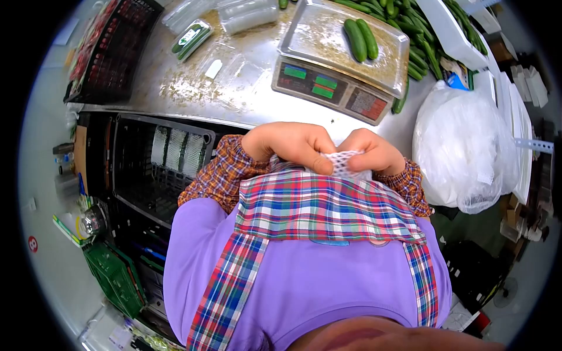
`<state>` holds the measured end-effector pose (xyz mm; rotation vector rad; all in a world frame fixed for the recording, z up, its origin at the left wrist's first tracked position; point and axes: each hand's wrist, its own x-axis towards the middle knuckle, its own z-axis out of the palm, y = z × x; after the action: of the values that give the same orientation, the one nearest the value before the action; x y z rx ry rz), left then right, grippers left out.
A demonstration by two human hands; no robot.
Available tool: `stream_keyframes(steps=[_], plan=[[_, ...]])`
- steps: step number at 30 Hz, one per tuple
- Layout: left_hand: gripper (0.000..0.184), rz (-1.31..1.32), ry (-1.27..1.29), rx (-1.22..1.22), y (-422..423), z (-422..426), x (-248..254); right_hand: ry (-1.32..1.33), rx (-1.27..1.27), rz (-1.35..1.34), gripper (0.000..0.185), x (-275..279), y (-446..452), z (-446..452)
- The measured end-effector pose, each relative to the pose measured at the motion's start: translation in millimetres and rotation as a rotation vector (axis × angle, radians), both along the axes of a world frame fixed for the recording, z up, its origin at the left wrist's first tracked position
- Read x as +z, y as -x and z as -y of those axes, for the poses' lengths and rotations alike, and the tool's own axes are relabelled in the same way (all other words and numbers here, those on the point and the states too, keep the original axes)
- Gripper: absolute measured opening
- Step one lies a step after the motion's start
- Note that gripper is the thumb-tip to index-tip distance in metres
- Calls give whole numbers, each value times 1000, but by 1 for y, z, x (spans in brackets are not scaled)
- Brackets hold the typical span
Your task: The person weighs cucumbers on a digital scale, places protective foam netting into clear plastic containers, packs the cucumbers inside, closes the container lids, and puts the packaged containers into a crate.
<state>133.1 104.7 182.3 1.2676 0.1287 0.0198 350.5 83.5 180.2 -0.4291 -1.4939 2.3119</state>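
Our purple top (333, 278) faces the scale (319, 44); between them, our left hand (293, 144) and right hand (376, 153), curled closed, pinch white mesh (344, 159).

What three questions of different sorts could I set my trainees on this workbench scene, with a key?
1. How many cucumbers lie on the weighing scale?

2. True or false: only the left hand grips the white netting.

3. Which of these is on the person's right?
a) the green crate
b) the bulging white plastic bag
c) the crate of red produce

Key: 1. Two. 2. False; the right hand grips it too. 3. b.
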Motion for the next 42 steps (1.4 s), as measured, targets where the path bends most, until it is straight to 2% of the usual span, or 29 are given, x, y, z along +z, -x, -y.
stream_keyframes(steps=[2,5,6,7,8,10,11,13,15,16,17,19,22,24,28,31,32,33,35,37,39,42], plan=[[32,254,119,153,9,8,-3,48,-54,-171,33,-7,18,-6],[37,405,254,292,29,18,-16,268,-7,-344,35,-5,55,-14],[41,400,261,339,32,21,-13,340,-53,-320,36,-9,54,-14],[40,396,294,402,45,21,-12,302,38,-426,37,-10,72,-24],[40,441,254,533,55,20,-22,370,133,-660,37,-12,95,-29],[43,880,372,527,60,17,-19,400,284,-1033,41,-14,128,-44],[44,991,343,601,63,15,-20,393,238,-1050,42,-3,142,-47],[33,1123,503,682,66,13,-10,473,104,-851,37,15,143,-57],[34,966,631,1170,82,8,-3,624,-48,-734,31,17,158,-72],[33,846,712,1288,100,6,-12,674,-187,-562,32,14,155,-79],[30,776,657,1482,108,4,-16,714,-230,-499,35,6,158,-89],[25,623,513,1712,132,1,-46,588,-436,-236,31,18,172,-95],[21,186,264,1999,147,13,-54,333,-508,93,27,-4,171,-124],[26,-38,61,2053,153,14,-67,-40,-571,268,27,-29,173,-149],[29,-713,-602,1988,154,14,-78,-753,-696,596,19,-41,187,-171],[29,-970,-888,1829,147,8,-85,-1208,-487,607,15,-73,195,-191],[18,-1012,-1029,1742,146,4,-89,-1208,-356,692,15,-77,198,-190],[15,-1050,-1084,1655,146,-2,-97,-1201,-222,775,16,-80,203,-188],[10,-1121,-1184,1477,146,-13,-110,-1371,-134,854,23,-89,210,-181],[7,-1267,-1256,1372,145,-23,-117,-1390,-101,890,28,-106,219,-179],[8,-1339,-1359,1319,147,-30,-128,-1457,-121,882,25,-127,223,-182],[9,-1310,-1413,1298,133,-29,-127,-1608,-97,857,19,-130,211,-185]])
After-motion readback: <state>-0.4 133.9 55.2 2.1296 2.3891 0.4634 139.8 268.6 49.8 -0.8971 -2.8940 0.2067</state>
